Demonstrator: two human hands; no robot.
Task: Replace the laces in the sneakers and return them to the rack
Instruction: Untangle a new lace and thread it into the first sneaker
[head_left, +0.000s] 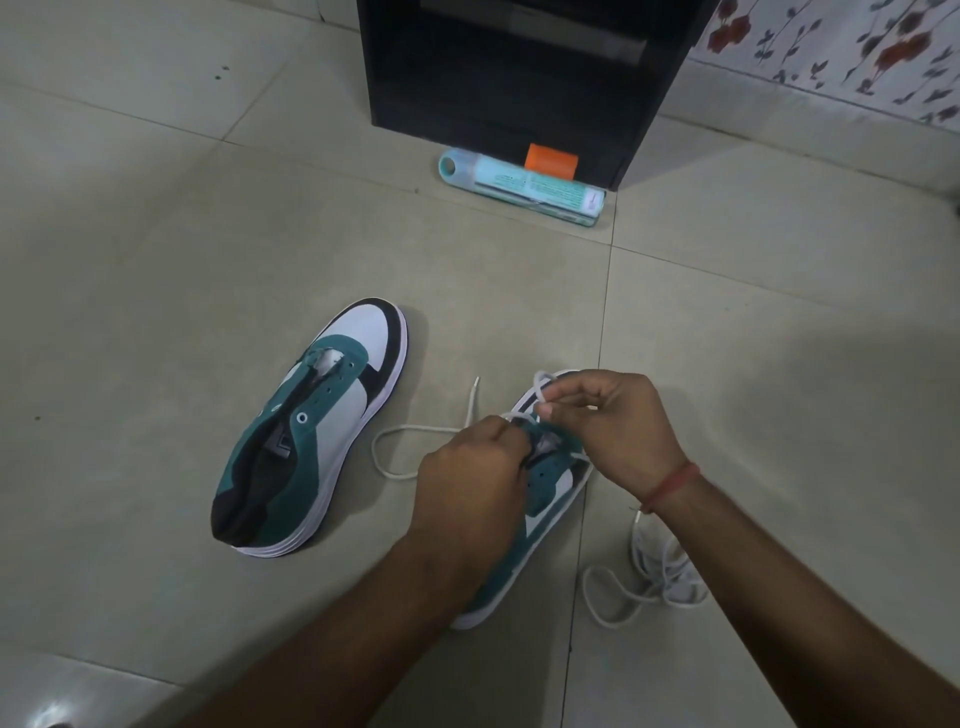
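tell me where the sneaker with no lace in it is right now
In the head view the unlaced sneaker lies on the floor tiles, left of the left hand and the sneaker being laced, toe pointing toward the black rack.

Right sneaker (540, 499) mostly hidden beneath both hands; toe and front eyelets out of sight. Left hand (470, 483) fingertips concealed against that sneaker's tongue, grip unclear. White lace (415, 431) vanished under left hand. Spare lace pile (660, 571), right of sneaker, partly behind right forearm. Black rack (519, 78), beyond sneaker, cut off at top edge; interior too dark. Bottle (524, 187) label print unreadable.
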